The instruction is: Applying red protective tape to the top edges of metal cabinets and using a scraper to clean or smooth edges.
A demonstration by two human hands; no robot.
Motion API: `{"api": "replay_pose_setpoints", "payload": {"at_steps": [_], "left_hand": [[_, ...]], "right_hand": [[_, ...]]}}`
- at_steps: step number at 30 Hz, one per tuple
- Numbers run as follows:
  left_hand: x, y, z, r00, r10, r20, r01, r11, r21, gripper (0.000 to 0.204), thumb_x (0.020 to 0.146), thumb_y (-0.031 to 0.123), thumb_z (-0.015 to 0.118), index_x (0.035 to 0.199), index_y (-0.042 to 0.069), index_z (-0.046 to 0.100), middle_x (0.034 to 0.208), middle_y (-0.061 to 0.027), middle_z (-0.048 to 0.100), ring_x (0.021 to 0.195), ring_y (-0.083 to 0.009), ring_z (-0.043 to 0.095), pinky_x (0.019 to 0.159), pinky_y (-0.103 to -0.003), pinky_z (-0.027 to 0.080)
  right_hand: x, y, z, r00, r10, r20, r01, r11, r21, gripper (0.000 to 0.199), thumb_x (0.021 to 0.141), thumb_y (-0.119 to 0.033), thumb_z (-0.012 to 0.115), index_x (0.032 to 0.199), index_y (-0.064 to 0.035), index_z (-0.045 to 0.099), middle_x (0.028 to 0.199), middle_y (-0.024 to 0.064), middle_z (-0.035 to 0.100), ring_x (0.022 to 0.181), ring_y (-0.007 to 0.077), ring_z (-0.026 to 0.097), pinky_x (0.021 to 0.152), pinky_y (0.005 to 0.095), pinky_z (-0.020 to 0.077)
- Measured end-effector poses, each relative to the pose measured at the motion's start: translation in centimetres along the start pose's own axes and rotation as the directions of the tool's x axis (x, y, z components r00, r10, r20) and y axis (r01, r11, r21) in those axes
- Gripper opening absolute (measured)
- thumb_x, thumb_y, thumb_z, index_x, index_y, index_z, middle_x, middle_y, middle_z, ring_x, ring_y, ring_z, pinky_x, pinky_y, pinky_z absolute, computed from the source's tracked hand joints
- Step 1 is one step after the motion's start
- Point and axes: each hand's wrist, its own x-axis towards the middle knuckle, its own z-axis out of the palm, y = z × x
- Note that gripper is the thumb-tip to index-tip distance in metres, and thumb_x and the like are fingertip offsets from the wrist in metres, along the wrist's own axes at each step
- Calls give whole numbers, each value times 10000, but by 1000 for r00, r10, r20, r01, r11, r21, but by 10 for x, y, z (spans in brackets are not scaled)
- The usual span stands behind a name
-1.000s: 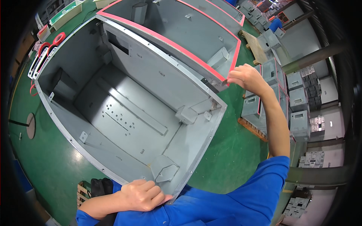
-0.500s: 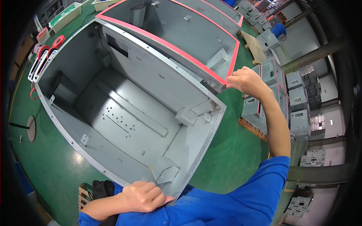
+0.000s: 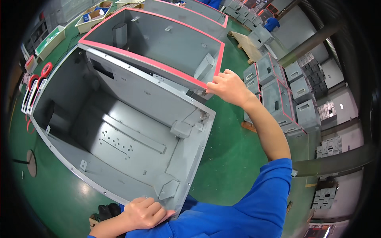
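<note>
A large grey metal cabinet [image 3: 137, 85] lies with its open side up in front of me, its bare rim dotted with holes. Behind it stands a second cabinet [image 3: 170, 43] whose rim is edged with red tape [image 3: 131, 55]. At the near corner of the bare rim is my left hand [image 3: 145, 213], its fingers curled and its thumb stretched along the edge; what they hold, if anything, is hidden. My right hand [image 3: 229, 88] is closed in a pinch at the right front corner of the taped rim. Its fingertips hide what lies between them.
Red tape rolls [image 3: 46, 70] in white holders hang on the cabinet's left edge. Grey boxes with red edging [image 3: 274, 103] are stacked on the right. A wooden pallet [image 3: 246, 47] lies on the green floor [image 3: 226, 158]. Farther off, a person in blue [image 3: 272, 23] is at work.
Both cabinets and both hands appear farther left in the picture, along with the background, as my view has shifted. The hands stay at the same corners, with fingers still closed.
</note>
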Motion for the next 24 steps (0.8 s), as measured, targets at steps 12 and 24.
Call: {"api": "replay_pose_setpoints", "payload": {"at_steps": [12, 24], "left_hand": [[-1, 8, 5, 986, -41, 163, 46, 999, -24, 231, 665, 214, 707, 604, 61, 545, 488, -7, 411, 398, -147, 386, 352, -260, 274], [0, 18, 11, 986, -83, 145, 71, 994, 85, 323, 809, 216, 578, 576, 3, 507, 482, -56, 465, 448, -194, 457, 445, -288, 348]], "right_hand": [[-131, -134, 47, 399, 829, 391, -529, -139, 837, 228, 901, -257, 470, 865, -34, 500, 627, 44, 552, 454, 87, 488, 438, 258, 399], [-141, -405, 156, 198, 501, 843, 6, -860, 510, 271, 939, -282, 379, 908, -35, 487, 659, 16, 510, 483, 67, 439, 438, 207, 377]]}}
